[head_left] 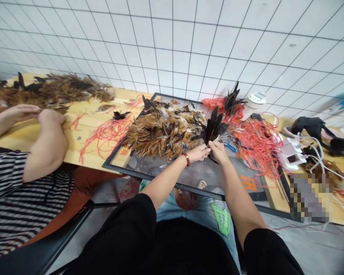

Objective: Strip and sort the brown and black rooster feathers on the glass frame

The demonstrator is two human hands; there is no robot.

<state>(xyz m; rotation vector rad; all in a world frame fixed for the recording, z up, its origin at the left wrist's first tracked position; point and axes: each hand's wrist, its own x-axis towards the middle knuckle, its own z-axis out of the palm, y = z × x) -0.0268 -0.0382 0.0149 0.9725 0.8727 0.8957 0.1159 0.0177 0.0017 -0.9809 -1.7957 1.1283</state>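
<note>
My left hand (199, 152), with a red bead bracelet at the wrist, is closed near the base of a bunch of black feathers (214, 124). Beside it my right hand (218, 151) pinches the lower end of that bunch, which fans upward. A big pile of brown feathers (163, 131) lies on the glass panel with a black frame (132, 172), just left of the bunch. Blue-handled scissors or pliers (231, 147) rest right of my right hand. Tangled red string (258, 145) is heaped further right.
At left, a person in a striped top (50, 191) has both hands by more brown feathers (74, 88). Red strings (106, 133) lie on the wooden table (86, 105). A white container (255, 101), red bag (213, 102), white cables (318, 147) and black object (312, 126) stand right, before a tiled wall.
</note>
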